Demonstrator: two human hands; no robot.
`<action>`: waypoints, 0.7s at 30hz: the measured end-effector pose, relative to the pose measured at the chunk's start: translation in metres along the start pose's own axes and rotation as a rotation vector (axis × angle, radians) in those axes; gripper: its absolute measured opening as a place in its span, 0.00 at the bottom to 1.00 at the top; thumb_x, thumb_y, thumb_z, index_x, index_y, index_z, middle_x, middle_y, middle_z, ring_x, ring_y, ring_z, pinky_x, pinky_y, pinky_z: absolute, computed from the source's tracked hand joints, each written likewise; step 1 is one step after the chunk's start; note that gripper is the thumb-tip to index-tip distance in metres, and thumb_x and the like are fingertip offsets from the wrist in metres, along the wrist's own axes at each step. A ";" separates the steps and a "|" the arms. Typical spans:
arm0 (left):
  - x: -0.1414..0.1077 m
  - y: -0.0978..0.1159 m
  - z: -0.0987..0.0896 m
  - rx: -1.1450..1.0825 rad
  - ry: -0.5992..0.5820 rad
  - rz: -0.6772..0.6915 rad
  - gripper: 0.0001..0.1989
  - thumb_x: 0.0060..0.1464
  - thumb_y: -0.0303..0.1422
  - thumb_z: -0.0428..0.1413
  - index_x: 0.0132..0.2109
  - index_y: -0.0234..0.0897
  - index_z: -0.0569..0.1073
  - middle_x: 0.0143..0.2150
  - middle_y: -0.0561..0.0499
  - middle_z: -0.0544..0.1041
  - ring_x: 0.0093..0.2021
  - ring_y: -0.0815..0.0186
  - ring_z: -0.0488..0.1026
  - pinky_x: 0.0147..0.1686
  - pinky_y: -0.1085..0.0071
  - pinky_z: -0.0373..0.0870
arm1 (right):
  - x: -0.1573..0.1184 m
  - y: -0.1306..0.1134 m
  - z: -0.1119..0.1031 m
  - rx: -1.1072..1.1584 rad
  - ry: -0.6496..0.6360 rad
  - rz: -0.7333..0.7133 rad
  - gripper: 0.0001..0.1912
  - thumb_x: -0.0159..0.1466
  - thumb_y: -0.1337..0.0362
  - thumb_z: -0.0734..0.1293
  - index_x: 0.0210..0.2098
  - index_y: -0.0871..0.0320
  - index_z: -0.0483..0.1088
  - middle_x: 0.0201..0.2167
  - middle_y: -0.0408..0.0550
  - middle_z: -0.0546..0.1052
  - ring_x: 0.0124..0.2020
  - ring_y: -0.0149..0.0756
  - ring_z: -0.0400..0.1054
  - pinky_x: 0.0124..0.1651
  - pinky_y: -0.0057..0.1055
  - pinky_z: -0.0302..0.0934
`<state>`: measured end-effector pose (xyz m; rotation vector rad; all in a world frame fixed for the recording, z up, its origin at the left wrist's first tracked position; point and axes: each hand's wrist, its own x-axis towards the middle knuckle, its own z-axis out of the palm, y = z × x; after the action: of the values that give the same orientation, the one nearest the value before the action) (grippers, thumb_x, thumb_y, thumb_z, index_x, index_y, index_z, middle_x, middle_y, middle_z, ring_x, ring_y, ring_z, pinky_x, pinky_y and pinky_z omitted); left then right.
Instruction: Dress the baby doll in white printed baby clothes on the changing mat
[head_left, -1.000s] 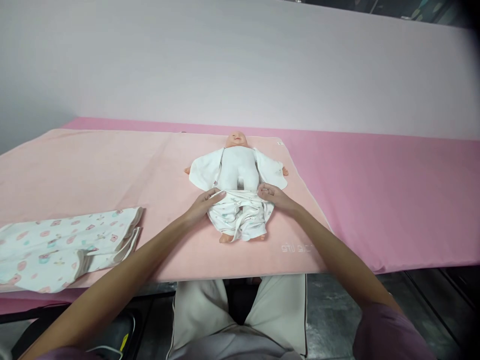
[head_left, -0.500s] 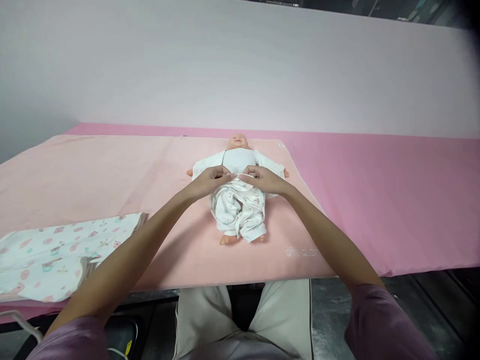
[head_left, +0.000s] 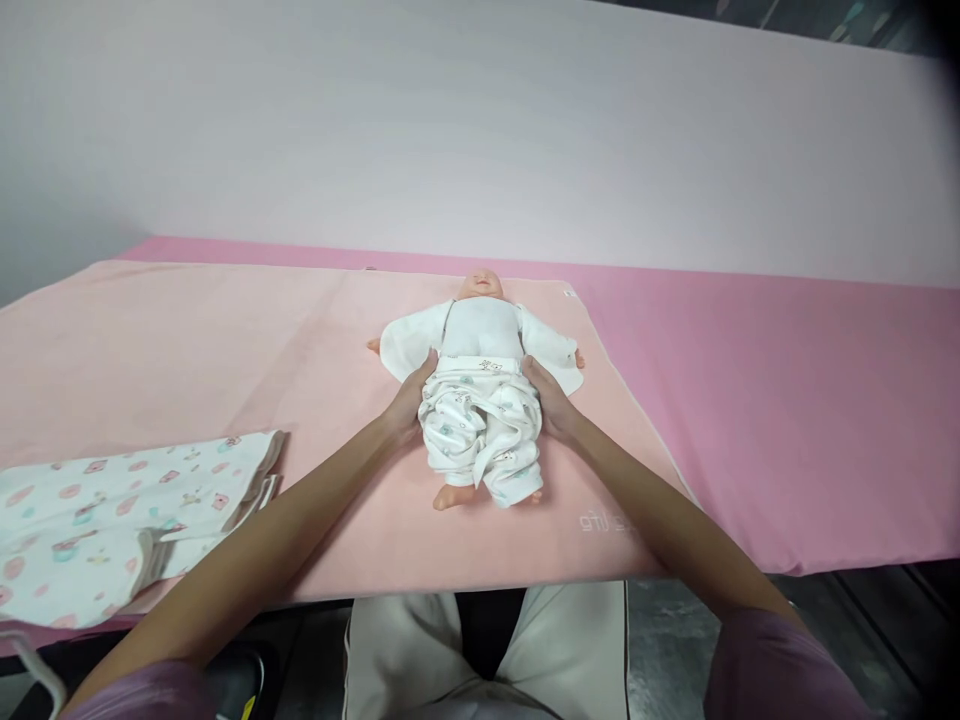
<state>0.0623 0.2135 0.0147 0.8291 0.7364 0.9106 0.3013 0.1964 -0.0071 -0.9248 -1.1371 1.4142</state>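
Note:
A baby doll (head_left: 480, 325) lies on its back with its head at the far end and its arms spread in white sleeves. Printed white baby pants (head_left: 480, 415) cover its hips and legs, bunched in folds, with both feet poking out of the cuffs. The waistband sits flat across the belly. My left hand (head_left: 410, 400) grips the left side of the pants at the hip, thumb up along the waistband. On the opposite hip, my right hand (head_left: 553, 398) holds the other side the same way. The fingers of both hands are mostly hidden at the doll's sides.
Under the doll is a peach mat (head_left: 315, 350) on a bright pink table cover (head_left: 787, 420). A folded printed white cloth (head_left: 150, 500) lies at the near left, beside my left forearm. A pale wall (head_left: 450, 130) rises behind the table.
Both hands have left the middle of the waistband and moved apart, down to the two sides of the hips. The waistband, pinched before, now lies spread across the doll's belly.

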 end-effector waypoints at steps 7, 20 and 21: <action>0.017 0.045 -0.041 0.536 0.098 0.350 0.24 0.59 0.57 0.63 0.35 0.39 0.73 0.27 0.54 0.71 0.28 0.67 0.66 0.28 0.71 0.62 | 0.020 -0.051 -0.042 -0.598 -0.093 -0.173 0.26 0.67 0.35 0.68 0.37 0.51 0.65 0.27 0.39 0.58 0.28 0.34 0.51 0.33 0.32 0.50; 0.056 0.074 -0.018 0.936 -0.032 0.338 0.21 0.54 0.50 0.69 0.31 0.39 0.74 0.25 0.54 0.67 0.26 0.68 0.60 0.27 0.70 0.52 | 0.077 -0.065 -0.019 -0.778 -0.179 0.011 0.27 0.63 0.35 0.71 0.34 0.54 0.69 0.31 0.42 0.67 0.34 0.36 0.59 0.38 0.33 0.53; 0.056 0.084 -0.015 0.953 -0.110 0.340 0.19 0.51 0.48 0.71 0.32 0.38 0.76 0.27 0.53 0.70 0.27 0.67 0.62 0.28 0.70 0.54 | 0.079 -0.075 -0.016 -0.826 -0.249 -0.023 0.27 0.63 0.36 0.71 0.33 0.54 0.69 0.30 0.42 0.67 0.33 0.36 0.58 0.37 0.33 0.51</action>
<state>0.0429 0.2978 0.0683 1.8732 0.9544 0.7795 0.3238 0.2763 0.0652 -1.3054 -1.9820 1.0432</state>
